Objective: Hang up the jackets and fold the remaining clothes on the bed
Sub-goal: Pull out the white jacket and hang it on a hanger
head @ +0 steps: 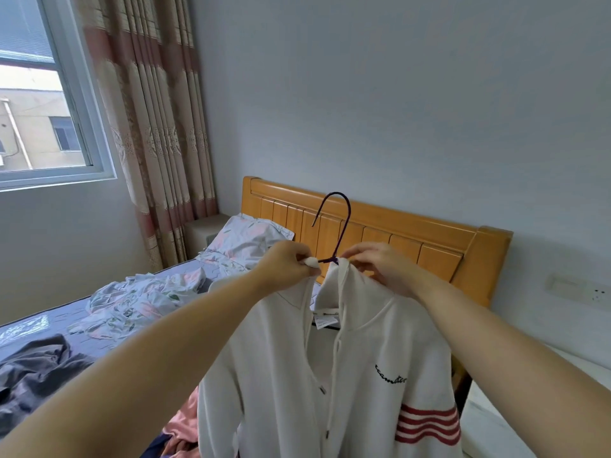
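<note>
Nearest to me and well in front of the headboard (396,233), a pink garment (180,428) is lying bunched under the hem of the white jacket (363,375). A grey garment (36,368) is lying crumpled further out to the headboard's left.

The jacket is hanging in the air between me and the headboard, its front open and its drawstrings dangling. Higher up, I am watching both hands working at its neckline. The left hand (287,269) is pinching a wad of white collar, and the right hand (380,269) is curling its fingers over the other side of the collar.

The purple hanger (340,209) is poking up between them, its hook showing against the headboard. Its shoulders are hidden under the cloth, so I cannot tell whether they are sitting inside both sides of the jacket.

That is what I am worrying about. As far as I can see, neither hand is gripping the hanger itself. If one shoulder is sitting loose, the thick-looking cloth could slide off that side once the fingers release and drop onto the pile below. The open front is making such a slip easier.

Closer to the headboard, floral bedding (139,299) and a pillow (251,236) are lying on the bed (66,312).
</note>
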